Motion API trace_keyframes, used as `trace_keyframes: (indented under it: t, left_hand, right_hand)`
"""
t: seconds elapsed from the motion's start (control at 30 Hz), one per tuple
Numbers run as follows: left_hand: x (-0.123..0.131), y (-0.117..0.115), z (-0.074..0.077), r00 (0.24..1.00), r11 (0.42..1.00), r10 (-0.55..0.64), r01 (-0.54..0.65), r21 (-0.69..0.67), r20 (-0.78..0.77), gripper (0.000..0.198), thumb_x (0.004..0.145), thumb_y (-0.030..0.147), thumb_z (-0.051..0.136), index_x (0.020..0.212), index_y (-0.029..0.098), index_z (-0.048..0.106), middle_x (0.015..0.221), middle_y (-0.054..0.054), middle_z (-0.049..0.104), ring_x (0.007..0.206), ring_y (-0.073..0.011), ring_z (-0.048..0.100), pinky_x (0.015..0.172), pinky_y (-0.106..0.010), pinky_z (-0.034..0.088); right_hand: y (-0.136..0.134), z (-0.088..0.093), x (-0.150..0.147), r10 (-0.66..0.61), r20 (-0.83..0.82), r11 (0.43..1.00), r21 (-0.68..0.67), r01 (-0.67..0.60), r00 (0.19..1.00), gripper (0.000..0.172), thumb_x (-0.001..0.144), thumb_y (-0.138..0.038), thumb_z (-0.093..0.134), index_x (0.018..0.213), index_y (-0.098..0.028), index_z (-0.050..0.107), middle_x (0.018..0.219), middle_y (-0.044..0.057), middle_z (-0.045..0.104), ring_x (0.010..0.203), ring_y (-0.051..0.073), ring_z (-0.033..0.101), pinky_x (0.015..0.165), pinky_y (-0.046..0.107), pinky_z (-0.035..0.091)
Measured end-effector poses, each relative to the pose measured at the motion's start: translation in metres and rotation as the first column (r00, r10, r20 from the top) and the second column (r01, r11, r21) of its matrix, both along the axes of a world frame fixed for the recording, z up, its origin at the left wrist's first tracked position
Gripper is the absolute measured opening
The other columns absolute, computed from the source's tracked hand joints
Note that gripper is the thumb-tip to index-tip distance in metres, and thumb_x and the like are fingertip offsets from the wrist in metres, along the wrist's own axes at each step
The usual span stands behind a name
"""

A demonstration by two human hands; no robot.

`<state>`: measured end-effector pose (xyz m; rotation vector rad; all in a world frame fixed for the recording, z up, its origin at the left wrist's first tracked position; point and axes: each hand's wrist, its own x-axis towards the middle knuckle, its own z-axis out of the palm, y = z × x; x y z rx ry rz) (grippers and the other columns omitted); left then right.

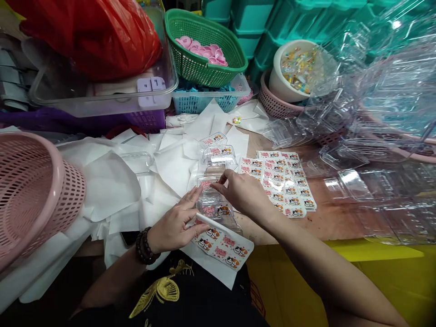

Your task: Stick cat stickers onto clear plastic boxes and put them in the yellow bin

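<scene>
Clear plastic cases stand in a column in front of me, with stickers of two cartoon cats and pink lettering on them. My right hand is closed in a pinch at the edge of a sticker lying over one of these cases; its fingers cover the sticker's right part. My left hand reaches with its fingertips to the left side of that case. Its thumb presses on a curled sticker sheet, which hangs over the table edge with white backing paper beneath it.
More sticker sheets lie to the right. White papers cover the left. A pink basket stands at far left. Behind are a green basket of pink pieces and a white bucket. Clear cases pile up at right.
</scene>
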<state>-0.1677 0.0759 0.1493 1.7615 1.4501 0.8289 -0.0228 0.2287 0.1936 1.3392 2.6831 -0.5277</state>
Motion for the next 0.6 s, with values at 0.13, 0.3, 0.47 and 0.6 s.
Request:
trace_keyframes:
  t: [0.13, 0.3, 0.47, 0.6]
  left_hand:
    - [-0.002, 0.0, 0.003, 0.999, 1.0, 0.026, -0.026, 0.001, 0.044, 0.018, 0.091, 0.029, 0.064, 0.099, 0.016, 0.073, 0.162, -0.014, 0.023, 0.149, -0.0316, 0.024, 0.121, -0.054, 0.029]
    - [0.002, -0.013, 0.013, 0.965, 0.977, 0.201, -0.21, 0.038, 0.167, 0.017, 0.091, 0.03, 0.064, 0.089, 0.016, 0.074, 0.155, -0.013, 0.041, 0.147, -0.0321, 0.033, 0.116, -0.052, 0.039]
    - [0.009, -0.028, 0.023, 0.911, 0.93, 0.356, -0.367, 0.013, 0.21, 0.024, 0.096, 0.037, 0.058, 0.093, 0.019, 0.074, 0.121, -0.011, 0.073, 0.108, -0.0236, 0.071, 0.09, -0.036, 0.06]
    - [0.019, -0.034, 0.038, 0.888, 0.853, 0.458, -0.429, 0.297, -0.032, 0.065, 0.078, 0.051, 0.077, 0.131, 0.018, 0.058, 0.14, -0.016, 0.059, 0.127, -0.0302, 0.058, 0.102, -0.047, 0.051]
  right_hand:
    - [-0.011, 0.014, 0.007, -0.036, 0.161, 0.985, 0.174, 0.007, 0.986, 0.046, 0.092, -0.056, 0.056, 0.1, -0.012, 0.064, 0.071, 0.016, 0.07, 0.064, 0.029, 0.067, 0.053, 0.033, 0.041]
    - [-0.036, 0.035, 0.051, 0.152, -0.376, 0.959, -0.168, -0.228, 0.914, 0.049, 0.079, -0.061, 0.07, 0.104, -0.02, 0.062, 0.103, 0.011, 0.07, 0.09, 0.025, 0.068, 0.072, 0.034, 0.054]
    - [-0.063, 0.027, 0.081, -0.248, -0.552, 0.786, -0.595, -0.168, 0.796, 0.026, 0.087, -0.043, 0.067, 0.098, -0.021, 0.06, 0.084, 0.002, 0.067, 0.072, 0.015, 0.063, 0.061, 0.026, 0.051]
    - [-0.076, 0.022, 0.087, -0.28, -0.561, 0.804, -0.58, -0.129, 0.779, 0.019, 0.084, -0.036, 0.071, 0.084, -0.019, 0.061, 0.072, 0.001, 0.064, 0.062, 0.012, 0.057, 0.053, 0.023, 0.045]
